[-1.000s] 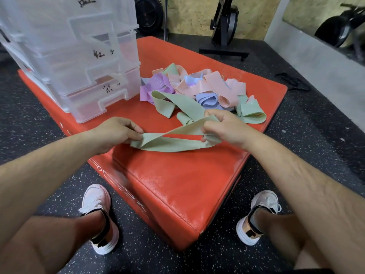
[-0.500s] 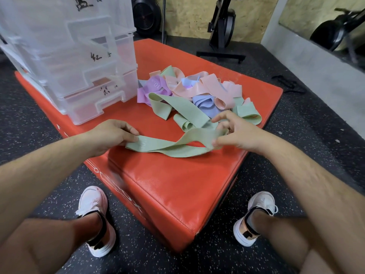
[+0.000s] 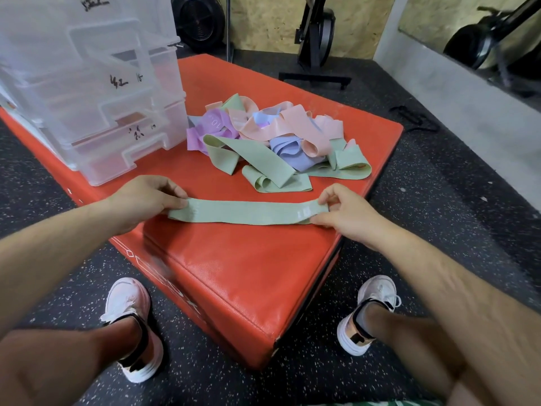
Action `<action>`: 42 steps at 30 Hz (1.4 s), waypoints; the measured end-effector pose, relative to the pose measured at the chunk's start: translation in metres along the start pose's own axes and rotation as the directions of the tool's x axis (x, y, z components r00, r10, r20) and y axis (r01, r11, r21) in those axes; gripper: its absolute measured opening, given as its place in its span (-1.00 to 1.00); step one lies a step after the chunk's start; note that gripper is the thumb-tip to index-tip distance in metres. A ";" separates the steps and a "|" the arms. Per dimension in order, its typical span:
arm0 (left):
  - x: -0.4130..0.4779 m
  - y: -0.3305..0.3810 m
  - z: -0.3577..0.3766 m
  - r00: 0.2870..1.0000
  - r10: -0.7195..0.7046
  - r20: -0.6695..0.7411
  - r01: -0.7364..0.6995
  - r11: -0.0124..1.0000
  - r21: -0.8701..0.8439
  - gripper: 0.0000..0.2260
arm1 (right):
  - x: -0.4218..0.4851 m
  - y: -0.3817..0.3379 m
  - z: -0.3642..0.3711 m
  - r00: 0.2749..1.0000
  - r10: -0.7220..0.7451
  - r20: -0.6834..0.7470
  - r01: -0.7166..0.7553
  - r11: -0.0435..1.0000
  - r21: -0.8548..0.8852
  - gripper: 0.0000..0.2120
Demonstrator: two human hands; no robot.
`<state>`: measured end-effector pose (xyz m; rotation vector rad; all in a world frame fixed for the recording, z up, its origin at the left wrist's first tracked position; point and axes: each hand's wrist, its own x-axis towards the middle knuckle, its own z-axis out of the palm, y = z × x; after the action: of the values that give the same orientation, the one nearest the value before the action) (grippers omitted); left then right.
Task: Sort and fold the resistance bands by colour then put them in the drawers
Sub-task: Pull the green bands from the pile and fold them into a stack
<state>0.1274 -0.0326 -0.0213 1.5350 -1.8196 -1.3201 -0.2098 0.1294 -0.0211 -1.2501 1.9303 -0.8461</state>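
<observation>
A pale green resistance band (image 3: 248,212) lies stretched flat across the near part of the red padded box (image 3: 234,273). My left hand (image 3: 143,197) pinches its left end and my right hand (image 3: 342,212) pinches its right end. Behind it sits a tangled pile of bands (image 3: 272,136) in pink, purple, blue and green. A stack of clear plastic drawers (image 3: 96,92) with handwritten labels stands at the box's back left.
My two feet in white shoes stand on the black speckled floor on either side of the box's near corner. Gym equipment (image 3: 316,39) stands behind the box, and a low grey ledge (image 3: 468,92) runs along the right.
The green band was twisted and bunched between my hands. My hands have moved apart and now hold it pulled out straight and flat on the box.
</observation>
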 end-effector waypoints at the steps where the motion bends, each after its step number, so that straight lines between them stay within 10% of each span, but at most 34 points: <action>1: -0.001 0.000 0.000 1.000 0.011 -0.020 -0.011 1.000 0.023 -0.86 | 0.001 0.000 0.000 0.999 0.036 0.016 -0.037 0.996 0.076 -0.70; 4: -0.006 -0.001 0.001 0.996 0.058 -0.062 -0.052 0.993 0.105 -0.86 | 0.002 -0.002 0.003 0.998 0.056 0.002 -0.055 0.974 0.218 -0.81; 22: -0.007 -0.014 0.006 0.943 0.309 -0.121 -0.208 0.835 0.510 -0.87 | 0.002 0.018 0.014 0.954 -0.222 -0.200 0.117 0.892 -0.436 -0.94; 33: -0.012 -0.008 0.013 0.852 0.522 0.037 -0.369 0.550 0.749 -0.95 | -0.003 -0.005 0.018 0.916 -0.387 -0.104 0.186 0.639 -0.746 -0.83; 42: 0.022 0.056 0.057 0.766 0.635 0.095 -0.558 0.584 0.590 -0.88 | 0.043 -0.085 0.047 0.873 -0.487 -0.013 0.343 0.634 -0.694 -0.83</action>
<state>0.0465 -0.0337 -0.0059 1.0094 -2.4923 -0.3178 -0.1435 0.0539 0.0128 -2.1986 2.2430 -0.4799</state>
